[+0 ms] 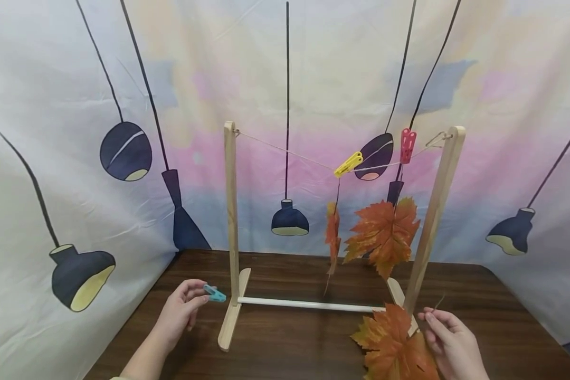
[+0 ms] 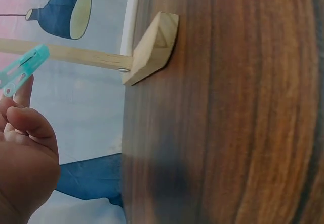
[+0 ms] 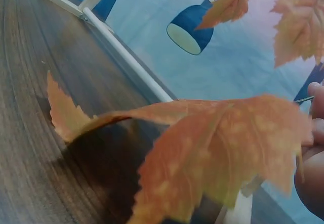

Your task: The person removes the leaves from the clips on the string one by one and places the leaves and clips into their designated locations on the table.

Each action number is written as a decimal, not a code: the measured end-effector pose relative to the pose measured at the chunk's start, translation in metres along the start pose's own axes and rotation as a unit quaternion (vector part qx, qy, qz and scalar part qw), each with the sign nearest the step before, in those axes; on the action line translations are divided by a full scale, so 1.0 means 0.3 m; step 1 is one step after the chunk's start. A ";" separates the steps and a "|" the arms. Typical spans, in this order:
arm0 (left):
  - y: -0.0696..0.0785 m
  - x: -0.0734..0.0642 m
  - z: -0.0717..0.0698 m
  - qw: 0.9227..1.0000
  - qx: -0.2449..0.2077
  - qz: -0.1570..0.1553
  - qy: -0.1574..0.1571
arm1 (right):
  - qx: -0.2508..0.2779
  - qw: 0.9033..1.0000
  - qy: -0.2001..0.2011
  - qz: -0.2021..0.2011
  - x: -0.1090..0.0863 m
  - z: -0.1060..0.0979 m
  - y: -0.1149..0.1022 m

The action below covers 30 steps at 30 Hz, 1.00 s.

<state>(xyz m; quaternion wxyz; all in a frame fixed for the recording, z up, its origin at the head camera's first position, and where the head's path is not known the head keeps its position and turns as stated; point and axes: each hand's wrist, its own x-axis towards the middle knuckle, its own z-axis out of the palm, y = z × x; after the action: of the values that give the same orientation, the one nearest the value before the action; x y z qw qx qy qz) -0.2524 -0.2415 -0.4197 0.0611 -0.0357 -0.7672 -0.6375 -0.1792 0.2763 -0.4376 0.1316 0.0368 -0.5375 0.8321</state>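
My left hand [image 1: 179, 310] pinches a teal clothespin [image 1: 214, 293] between thumb and fingers, left of the frame's left post. In the left wrist view the clothespin [image 2: 24, 68] points away from the fingertips. At the lower right my right hand [image 1: 453, 343] pinches the thin stem of an orange artificial maple leaf [image 1: 395, 343], which hangs beside the fingers. The right wrist view shows this leaf [image 3: 223, 148] large, over the table. On the string [image 1: 285, 152], a yellow clothespin [image 1: 349, 164] and a red clothespin [image 1: 407, 146] each hold a similar leaf by its stem.
The wooden frame has a left post [image 1: 231, 211], a right post [image 1: 434, 221] and a white crossbar [image 1: 309, 304] low between them. It stands on a dark wooden table [image 1: 285, 348]. A cloth backdrop [image 1: 247, 63] printed with lamps hangs behind.
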 end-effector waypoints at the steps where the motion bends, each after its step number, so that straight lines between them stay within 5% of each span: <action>1: -0.005 0.001 0.000 1.000 0.001 -0.003 0.000 | -0.001 1.000 0.006 -0.002 -0.001 -0.005 0.005; 18: -0.115 -0.019 -0.009 0.998 -0.015 -0.049 0.023 | 0.073 0.997 0.008 -0.025 -0.028 -0.069 0.074; 30: -0.154 -0.023 -0.034 0.997 -0.004 -0.072 0.009 | -0.014 0.997 0.063 0.034 -0.038 -0.111 0.088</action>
<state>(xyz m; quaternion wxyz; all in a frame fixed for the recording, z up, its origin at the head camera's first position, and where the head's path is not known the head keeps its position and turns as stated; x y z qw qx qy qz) -0.2513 -0.2597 -0.4636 0.0215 0.0253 -0.7646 -0.6436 -0.1724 0.2941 -0.4773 0.1370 -0.0356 -0.5406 0.8293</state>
